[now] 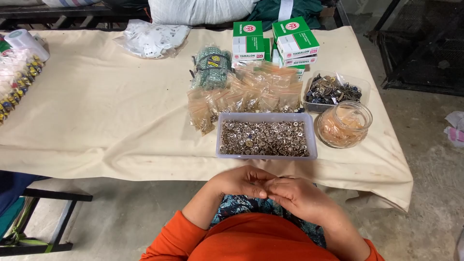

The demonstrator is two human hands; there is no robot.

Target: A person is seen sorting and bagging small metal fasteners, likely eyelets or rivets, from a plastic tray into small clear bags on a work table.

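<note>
1. Head view: the left hand (240, 182) and right hand (298, 195) meet over the lap, fingertips pinched together; whatever they pinch is too small to tell.
2. Just beyond them, at the table's near edge, sits a clear tray (266, 136) of small metal fasteners (silvery, heaped).
3. Right of the tray stands a glass jar (344, 124); behind lie small plastic bags (251, 95) and green-and-white boxes (275, 41).

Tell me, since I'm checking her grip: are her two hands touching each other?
Touching. The head view shows the left hand and right hand meeting fingertip to fingertip.
</note>
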